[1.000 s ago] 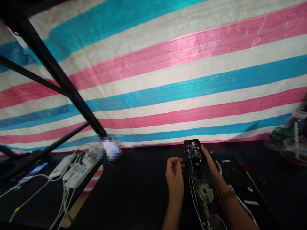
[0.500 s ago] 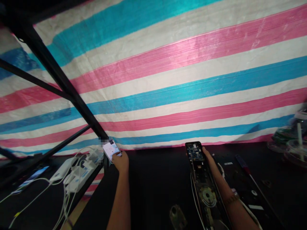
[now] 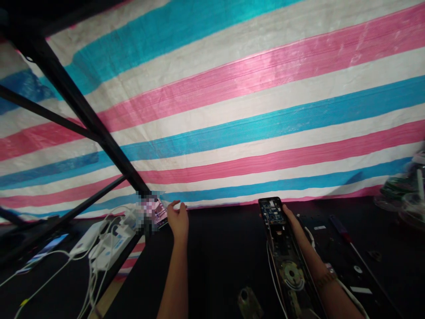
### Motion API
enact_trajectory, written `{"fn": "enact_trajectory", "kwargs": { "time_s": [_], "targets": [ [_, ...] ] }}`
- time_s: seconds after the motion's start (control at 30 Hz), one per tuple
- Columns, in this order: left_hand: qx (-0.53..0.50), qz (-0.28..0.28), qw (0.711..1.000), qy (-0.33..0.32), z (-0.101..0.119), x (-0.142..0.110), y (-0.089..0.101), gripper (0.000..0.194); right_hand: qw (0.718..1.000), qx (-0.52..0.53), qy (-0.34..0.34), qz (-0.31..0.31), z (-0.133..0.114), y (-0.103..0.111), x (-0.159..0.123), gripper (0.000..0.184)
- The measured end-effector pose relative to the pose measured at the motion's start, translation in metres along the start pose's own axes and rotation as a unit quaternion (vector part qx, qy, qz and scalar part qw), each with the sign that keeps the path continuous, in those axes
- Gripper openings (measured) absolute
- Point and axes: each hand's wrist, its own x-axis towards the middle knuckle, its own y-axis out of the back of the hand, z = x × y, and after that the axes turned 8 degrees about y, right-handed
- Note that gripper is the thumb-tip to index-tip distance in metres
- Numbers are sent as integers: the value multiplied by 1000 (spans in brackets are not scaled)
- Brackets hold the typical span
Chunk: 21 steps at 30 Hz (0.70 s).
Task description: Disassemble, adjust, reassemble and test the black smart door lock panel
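Note:
My right hand (image 3: 288,213) grips the far end of a long black opened device (image 3: 292,274) from its right side. A blue circuit board (image 3: 272,212) shows at its far end, and a round ring-shaped part sits farther down its body. My left hand (image 3: 178,218) is just right of a lit phone (image 3: 161,213) that leans at the foot of the black frame. Its fingers are apart with nothing in them. Part of the phone's screen is blurred out. A small flat part with a hole (image 3: 249,303) lies on the black table, left of the device.
White chargers and a power strip (image 3: 111,252) with tangled cables stand at left, near another phone (image 3: 44,252). A black metal frame (image 3: 86,110) slants before a striped tarp (image 3: 249,128). A screwdriver (image 3: 340,228) and small parts lie right. Clear plastic containers (image 3: 411,204) stand far right.
My left hand has come off the phone's screen and moved a little to the right, and the screen's picture has changed. My right hand still holds the device.

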Motion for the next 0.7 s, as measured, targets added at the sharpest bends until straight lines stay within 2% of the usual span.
{"fn": "enact_trajectory", "kwargs": {
  "time_s": [0.1, 0.2, 0.23, 0.33, 0.43, 0.5, 0.6, 0.7],
  "targets": [
    [-55, -109, 992, 27, -7, -42, -19, 22, 999, 10, -32, -14, 0, 1, 1, 45],
    [-103, -198, 974, 31, -2, -102, -37, 17, 999, 15, -49, -19, 0, 0, 2, 46],
    [-149, -240, 958, 43, 3, -123, -41, 18, 999, 14, -42, -15, 0, 0, 2, 45],
    [-214, -312, 923, 71, 21, -182, -45, 20, 1000, 2, -9, 6, -1, -3, 3, 42],
    [-231, -371, 895, 94, 33, -221, -42, 22, 1000, -1, -2, 14, -1, -4, 4, 42],
    [-240, -381, 886, 109, 32, -236, -40, 28, 1000, 4, -2, 8, 0, -4, 4, 44],
    [-221, -362, 894, 146, 23, -249, -35, 38, 1000, 8, -7, 3, 0, -4, 3, 45],
    [-184, -372, 894, 171, 13, -260, -30, 43, 1000, 12, -22, -3, 0, -3, 2, 44]
  ]
}}
